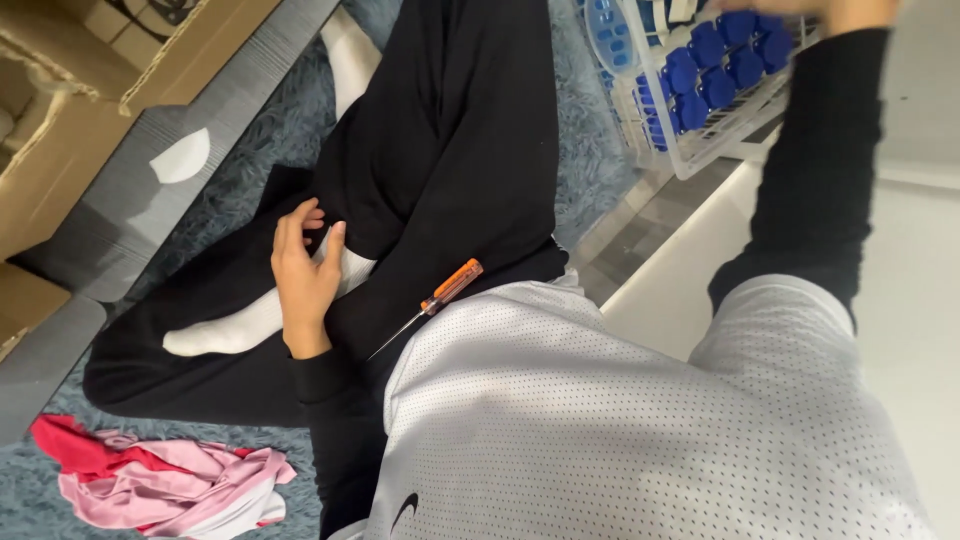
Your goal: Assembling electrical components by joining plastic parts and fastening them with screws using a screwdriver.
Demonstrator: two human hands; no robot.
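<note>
- pink and red cloth [165, 480] is bunched up on the grey rug, near left corner
- orange-handled screwdriver [430, 305] is just lying in the lap on the black trousers, nobody's holding it
- left hand [303, 275] sits loose and half open on a white sock [235, 328], gripping nothing, a bit left of the screwdriver
- right hand [835, 8] is up at the far right over a white wire basket [700, 150] of blue caps [715, 65], mostly cut off so can't tell its grip
- cardboard boxes [70, 130] far left

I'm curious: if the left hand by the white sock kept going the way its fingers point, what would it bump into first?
Most likely the black trouser leg: the left hand has its fingers pointing up the picture at that cloth, close by. Depth is hard to judge.
</note>
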